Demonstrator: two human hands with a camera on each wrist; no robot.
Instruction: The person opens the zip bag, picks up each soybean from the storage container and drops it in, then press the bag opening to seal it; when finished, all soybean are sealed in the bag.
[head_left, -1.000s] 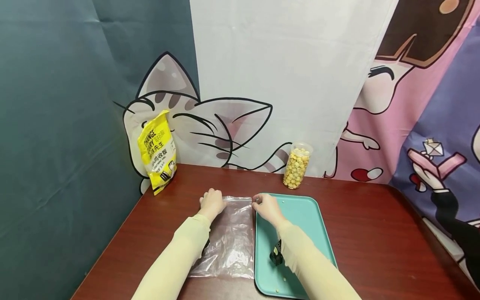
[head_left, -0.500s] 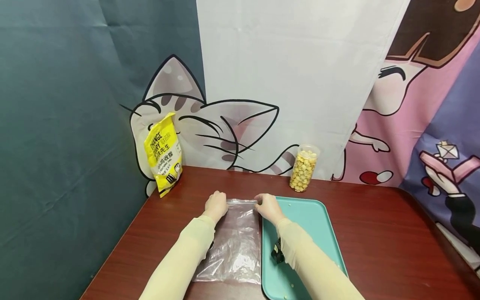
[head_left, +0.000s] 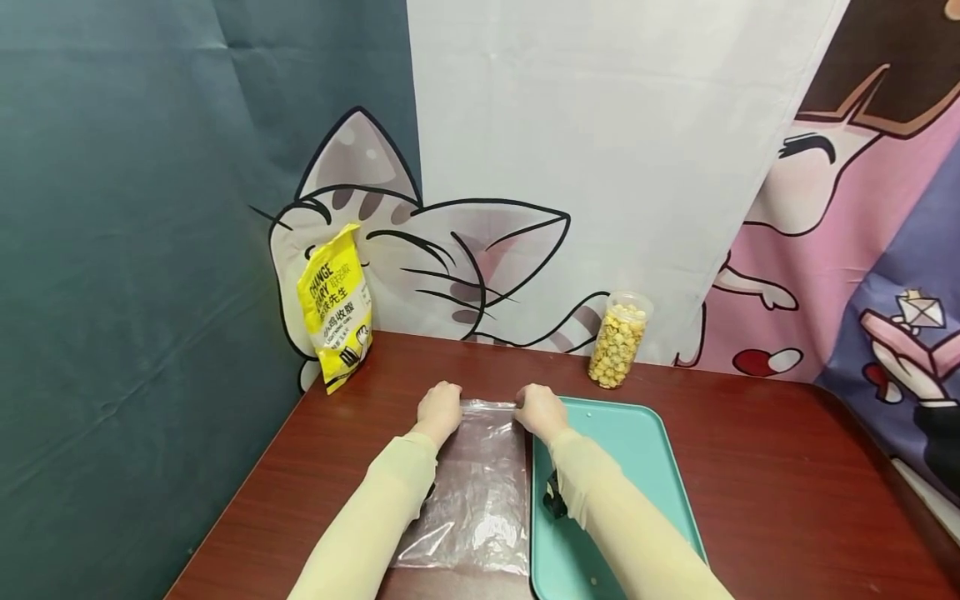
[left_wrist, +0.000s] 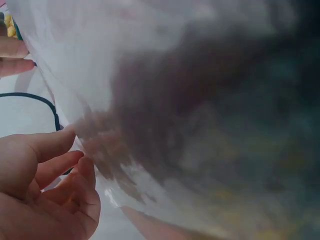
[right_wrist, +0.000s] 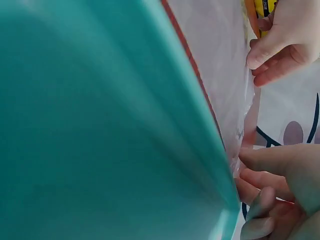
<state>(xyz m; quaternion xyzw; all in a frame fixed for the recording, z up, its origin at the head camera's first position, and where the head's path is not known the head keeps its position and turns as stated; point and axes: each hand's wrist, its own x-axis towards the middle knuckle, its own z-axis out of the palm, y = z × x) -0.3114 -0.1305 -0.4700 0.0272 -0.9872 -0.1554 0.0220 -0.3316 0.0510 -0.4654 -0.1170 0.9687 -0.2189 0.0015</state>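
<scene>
Both hands pinch top edge of clear zip bag lying flat beside teal tray

Clear zip bag (head_left: 487,492) sits lower centre of the head frame. Its left side is partly covered by the left forearm, its top corners by the hands. Teal tray (head_left: 611,437), lower right of centre, is cut off at the bottom and crossed by the right forearm. Black wrist camera (head_left: 555,500) on the right arm is half hidden. In the left wrist view the plastic fills most of the frame, blurred, with dark and yellowish patches I can't make out. In the right wrist view the tray fills the left side, also soft.

Left hand (head_left: 440,410) comes up from bottom centre, wrist bent over, thumb and fingers narrow on the bag's top left corner. Right hand (head_left: 542,408) reaches in from lower right, thumb and fingers closed narrowly on the top right corner, above the tray's left edge. Cream sleeves (head_left: 360,517) cover both forearms, cut by the bottom border.

Yellow snack packet (head_left: 335,308) leans on the cat-print backdrop (head_left: 510,242), left of centre; clear cup of popcorn (head_left: 619,342) is right of centre at the back of the brown table (head_left: 795,475).

Versus a second ago: whole scene shifted right and slightly down in the head frame; bag, tray, packet and cup keep the same layout.
</scene>
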